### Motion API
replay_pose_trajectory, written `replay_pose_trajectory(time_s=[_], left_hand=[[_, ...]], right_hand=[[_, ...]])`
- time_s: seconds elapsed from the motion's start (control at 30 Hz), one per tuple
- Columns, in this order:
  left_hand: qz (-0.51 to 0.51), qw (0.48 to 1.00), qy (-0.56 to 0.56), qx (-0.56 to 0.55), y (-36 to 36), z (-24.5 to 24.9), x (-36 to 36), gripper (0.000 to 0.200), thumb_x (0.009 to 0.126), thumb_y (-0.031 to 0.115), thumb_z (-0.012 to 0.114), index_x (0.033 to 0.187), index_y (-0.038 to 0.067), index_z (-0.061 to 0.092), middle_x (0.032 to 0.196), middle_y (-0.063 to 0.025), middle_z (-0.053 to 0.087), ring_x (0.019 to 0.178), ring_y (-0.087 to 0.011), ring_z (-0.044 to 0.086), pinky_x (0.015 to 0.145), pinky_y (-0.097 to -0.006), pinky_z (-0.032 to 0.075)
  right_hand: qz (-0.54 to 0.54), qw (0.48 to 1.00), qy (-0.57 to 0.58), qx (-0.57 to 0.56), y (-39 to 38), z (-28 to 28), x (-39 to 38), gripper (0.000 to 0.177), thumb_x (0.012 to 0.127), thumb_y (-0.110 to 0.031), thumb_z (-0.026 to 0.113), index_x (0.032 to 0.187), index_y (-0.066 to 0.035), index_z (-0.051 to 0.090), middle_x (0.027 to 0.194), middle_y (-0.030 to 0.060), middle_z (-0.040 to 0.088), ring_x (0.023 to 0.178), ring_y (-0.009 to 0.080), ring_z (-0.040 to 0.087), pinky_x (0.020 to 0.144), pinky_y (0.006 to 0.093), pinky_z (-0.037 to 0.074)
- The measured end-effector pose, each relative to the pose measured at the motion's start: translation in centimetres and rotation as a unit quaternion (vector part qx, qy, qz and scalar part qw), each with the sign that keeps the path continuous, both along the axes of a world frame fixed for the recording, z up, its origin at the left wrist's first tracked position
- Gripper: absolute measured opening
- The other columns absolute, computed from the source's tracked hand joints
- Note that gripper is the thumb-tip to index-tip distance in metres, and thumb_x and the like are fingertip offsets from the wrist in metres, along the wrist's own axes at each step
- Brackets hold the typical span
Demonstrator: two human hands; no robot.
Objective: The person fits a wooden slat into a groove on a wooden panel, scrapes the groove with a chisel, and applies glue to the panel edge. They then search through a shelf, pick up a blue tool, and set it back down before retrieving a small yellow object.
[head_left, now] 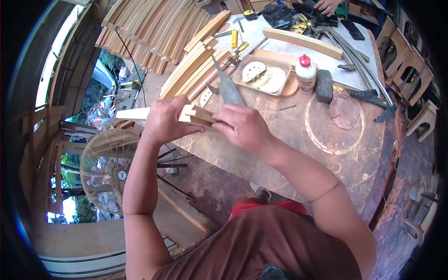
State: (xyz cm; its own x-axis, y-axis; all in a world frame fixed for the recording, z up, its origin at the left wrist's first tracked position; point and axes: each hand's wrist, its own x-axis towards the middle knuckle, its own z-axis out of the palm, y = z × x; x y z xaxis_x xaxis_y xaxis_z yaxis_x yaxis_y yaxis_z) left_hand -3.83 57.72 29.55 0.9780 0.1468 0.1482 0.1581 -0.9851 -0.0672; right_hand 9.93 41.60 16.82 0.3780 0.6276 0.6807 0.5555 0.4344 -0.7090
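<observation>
My left hand (167, 117) is wrapped around a pale wooden strip (133, 114), holding it above the table's near-left edge. The strip's end, with notches cut in it, points right. My right hand (245, 127) is closed at that notched end, fingertips pinched against it; whether they grip the wood or something small cannot be made out. Just beyond my right knuckles a grey tapering metal blade (229, 88) points away from me; its near end is hidden behind the hand.
On the worktable (289, 135) stand a glue bottle (305, 77), a dark block (323, 86) and a tray (245, 83) of round discs. Stacked wooden strips (154, 28) fill the back left. A fan (109, 170) stands left. Another person's hand (328, 6) is at the far side.
</observation>
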Motion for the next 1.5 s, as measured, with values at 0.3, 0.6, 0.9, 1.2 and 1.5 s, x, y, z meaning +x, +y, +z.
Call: replay_pose_trajectory(time_s=[0.3,0.6,0.9,1.2,1.5], left_hand=[[0.001,1.0,0.008,-0.002,0.0,-0.1,-0.1,0.063,0.054,0.05,0.097,0.086,0.009,0.06,0.073,-0.0104,0.065,0.071,-0.0331,0.069,0.064,-0.0435,0.053],[-0.009,1.0,0.0,0.006,-0.3,-0.4,0.0,0.059,0.053,0.043,0.099,0.086,0.01,0.062,0.074,-0.006,0.067,0.068,-0.0284,0.069,0.062,-0.0401,0.053],[0.003,1.0,0.011,0.007,-0.1,-0.5,-0.2,0.056,0.054,0.041,0.099,0.086,0.011,0.064,0.078,-0.0051,0.069,0.07,-0.0263,0.07,0.066,-0.0376,0.052],[-0.004,1.0,0.01,0.006,-0.1,-0.5,-0.3,0.057,0.054,0.04,0.099,0.088,0.01,0.064,0.081,-0.0062,0.07,0.072,-0.0271,0.07,0.066,-0.0377,0.053],[-0.03,0.999,-0.004,-0.009,-0.6,-0.5,-1.2,0.047,0.059,0.029,0.092,0.088,0.009,0.062,0.081,-0.0071,0.069,0.073,-0.0298,0.068,0.064,-0.0397,0.052]], right_hand=[[-0.009,0.998,0.021,-0.06,-0.8,-4.5,-0.2,0.015,0.081,-0.007,0.078,0.092,-0.003,0.068,0.084,0.012,0.064,0.076,0.0333,0.065,0.067,0.0416,0.053],[-0.025,0.998,0.026,-0.058,-0.8,-11.2,-0.6,0.013,0.083,-0.007,0.076,0.089,-0.004,0.065,0.083,0.0092,0.061,0.081,0.0303,0.065,0.07,0.0424,0.054],[-0.005,0.999,0.006,-0.054,-0.5,-11.3,-0.2,0.016,0.081,-0.008,0.076,0.083,-0.005,0.061,0.081,0.0083,0.059,0.078,0.0283,0.065,0.068,0.0406,0.055],[0.048,0.991,-0.006,-0.127,-0.7,-9.6,1.5,0.015,0.083,-0.012,0.076,0.089,-0.003,0.065,0.083,0.0114,0.065,0.081,0.0319,0.067,0.072,0.0442,0.055],[0.157,0.962,0.216,0.051,2.8,-9.8,0.8,0.077,0.1,-0.07,0.043,0.108,0.004,0.065,0.102,0.014,0.067,0.096,0.0231,0.066,0.089,0.0355,0.051]])
